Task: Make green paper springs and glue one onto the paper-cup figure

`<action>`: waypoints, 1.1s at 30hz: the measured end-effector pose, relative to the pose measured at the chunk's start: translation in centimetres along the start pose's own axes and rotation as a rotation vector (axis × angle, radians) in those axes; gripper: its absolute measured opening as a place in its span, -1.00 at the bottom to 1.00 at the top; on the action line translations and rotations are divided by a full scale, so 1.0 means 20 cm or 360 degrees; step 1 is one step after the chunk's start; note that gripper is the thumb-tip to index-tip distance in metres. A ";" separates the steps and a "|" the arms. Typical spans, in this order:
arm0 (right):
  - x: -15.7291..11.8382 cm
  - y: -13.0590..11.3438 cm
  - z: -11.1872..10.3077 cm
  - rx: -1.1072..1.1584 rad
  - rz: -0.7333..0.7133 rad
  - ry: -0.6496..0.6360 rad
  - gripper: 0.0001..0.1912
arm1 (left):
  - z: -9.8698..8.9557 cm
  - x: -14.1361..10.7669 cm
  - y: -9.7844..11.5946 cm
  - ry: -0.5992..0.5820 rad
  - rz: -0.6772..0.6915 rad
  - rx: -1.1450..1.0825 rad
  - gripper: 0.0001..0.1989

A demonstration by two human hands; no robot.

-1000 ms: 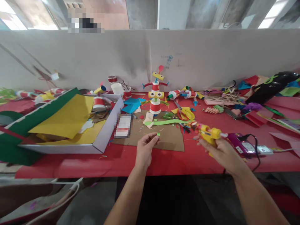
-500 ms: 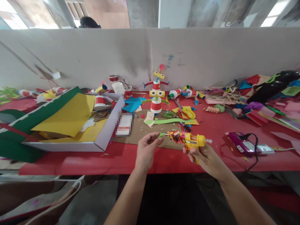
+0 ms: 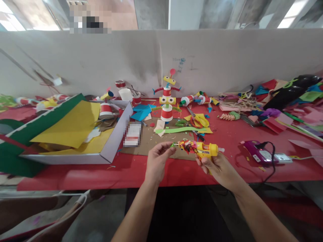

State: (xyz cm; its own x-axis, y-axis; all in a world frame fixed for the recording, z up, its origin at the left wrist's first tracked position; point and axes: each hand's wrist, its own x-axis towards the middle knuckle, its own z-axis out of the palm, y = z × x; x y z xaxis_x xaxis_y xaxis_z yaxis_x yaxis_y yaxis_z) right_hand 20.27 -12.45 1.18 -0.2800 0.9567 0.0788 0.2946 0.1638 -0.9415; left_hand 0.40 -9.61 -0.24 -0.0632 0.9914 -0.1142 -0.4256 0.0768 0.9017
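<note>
My right hand (image 3: 214, 164) is wrapped round the handle of a yellow hot glue gun (image 3: 207, 151), whose front is smeared with coloured scraps. Its metal nozzle points left and meets a small green paper piece (image 3: 173, 145). That piece is pinched between the thumb and fingers of my left hand (image 3: 160, 156), which hide part of it. Beyond my hands, a green paper strip (image 3: 181, 130) and a folded green paper spring (image 3: 180, 123) lie on a brown cardboard sheet (image 3: 141, 151). A paper-cup robot figure (image 3: 167, 112) stands upright behind them.
An open box (image 3: 111, 148) with yellow sheets stands at left. Scissors (image 3: 198, 120) lie beyond the glue gun. At right are a purple power strip (image 3: 259, 153) with cables, a black bottle (image 3: 290, 92) and heaped paper scraps. A grey partition (image 3: 101, 60) closes off the back.
The glue gun's nozzle has come slightly closer to the green paper piece in my left hand. The whole view has shifted a little; both grips stay the same.
</note>
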 end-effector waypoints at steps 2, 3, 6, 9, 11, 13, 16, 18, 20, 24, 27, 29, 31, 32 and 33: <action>0.00 0.00 0.00 -0.0021 -0.0004 -0.0011 -0.66 | 0.00 0.00 0.00 0.0008 -0.0004 -0.0013 -0.75; 0.00 -0.01 0.00 -0.0028 -0.0002 -0.0009 -0.65 | 0.00 0.00 0.00 0.0011 -0.0006 -0.0022 -0.75; 0.00 -0.01 0.00 -0.0064 0.0010 0.0010 -0.63 | 0.00 0.00 0.00 0.0007 -0.0012 -0.0046 -0.74; 0.01 -0.02 -0.01 -0.0091 0.0002 0.0005 -0.62 | 0.00 0.00 0.00 0.0014 -0.0021 -0.0066 -0.74; 0.01 -0.02 0.00 -0.0085 0.0003 0.0002 -0.63 | 0.00 0.00 0.01 0.0018 -0.0031 -0.0075 -0.74; 0.01 -0.01 0.00 -0.0093 0.0010 0.0017 -0.63 | 0.00 0.00 0.01 0.0014 -0.0040 -0.0074 -0.73; 0.00 -0.02 0.01 -0.0121 0.0007 0.0018 -0.62 | 0.00 0.00 0.01 0.0009 -0.0042 -0.0085 -0.72; 0.00 -0.02 -0.01 -0.0158 0.0021 0.0028 -0.61 | -0.01 0.01 0.01 0.0008 -0.0047 -0.0113 -0.72; 0.00 -0.02 -0.05 -0.0312 0.0052 0.0077 -0.58 | -0.02 0.01 0.01 0.0014 -0.0061 -0.0146 -0.73; 0.06 0.06 -0.20 -0.1154 0.0196 0.0311 -0.61 | -0.02 0.01 0.02 0.0042 -0.0080 -0.0203 -0.74; 0.13 0.20 -0.32 -0.1808 0.0368 0.0416 -0.64 | -0.04 0.01 0.02 0.0033 -0.0110 -0.0213 -0.72; 0.16 0.30 -0.37 -0.2068 0.0498 0.0368 -0.62 | -0.05 0.01 0.02 0.0010 -0.0129 -0.0186 -0.71; 0.16 0.35 -0.39 -0.2204 0.0544 0.0357 -0.65 | -0.07 0.02 0.02 -0.0027 -0.0133 -0.0140 -0.71; 0.16 0.35 -0.37 -0.2231 0.0510 0.0393 -0.66 | -0.08 0.03 0.03 -0.0049 -0.0128 -0.0115 -0.72; 0.16 0.33 -0.35 -0.2211 0.0427 0.0449 -0.67 | -0.09 0.03 0.03 -0.0069 -0.0124 -0.0088 -0.72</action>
State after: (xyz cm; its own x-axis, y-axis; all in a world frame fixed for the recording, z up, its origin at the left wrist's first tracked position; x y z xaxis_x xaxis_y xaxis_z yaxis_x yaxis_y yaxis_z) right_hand 27.68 -6.72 -2.42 0.0637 0.9835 0.1696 0.9887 -0.0853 0.1233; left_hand -1.56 -9.16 -0.53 0.0107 0.9864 -0.1638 -0.4769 0.1490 0.8663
